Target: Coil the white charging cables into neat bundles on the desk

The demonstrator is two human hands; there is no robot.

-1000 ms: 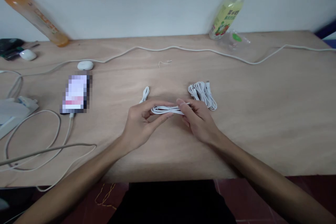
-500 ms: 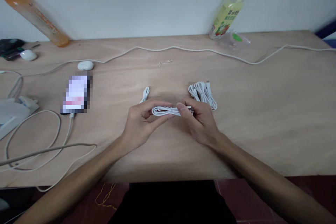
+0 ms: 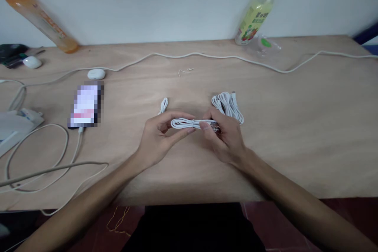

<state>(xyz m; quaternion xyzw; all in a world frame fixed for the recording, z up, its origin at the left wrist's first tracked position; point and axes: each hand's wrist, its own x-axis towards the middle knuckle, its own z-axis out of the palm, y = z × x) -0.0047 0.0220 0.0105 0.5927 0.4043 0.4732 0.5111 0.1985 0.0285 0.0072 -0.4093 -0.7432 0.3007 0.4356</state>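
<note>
A coiled white cable [image 3: 182, 123], tied round its middle, is stretched sideways between my two hands above the table. My left hand [image 3: 158, 136] grips the looped end and middle between thumb and fingers. At the other end, my right hand [image 3: 223, 134] pinches the cable near its metal plug ends, which its fingers partly cover. Beyond my left fingers lies another small white cable bundle [image 3: 163, 105], its near part hidden. Behind my right hand rests a pile of bundled white cables [image 3: 228, 104], partly covered by the hand.
A phone [image 3: 85, 104] on a charging cable lies at left, near a white earbud case [image 3: 96, 74]. A long white cord [image 3: 189, 55] crosses the table's back. An orange drink bottle [image 3: 44, 21] and a yellow drink bottle [image 3: 255, 17] stand by the wall. Loose thread [image 3: 184, 71] lies mid-table.
My right thumb and fingers have shifted slightly at the plug end, so the plugs show differently. My left hand keeps its hold almost unmoved.
</note>
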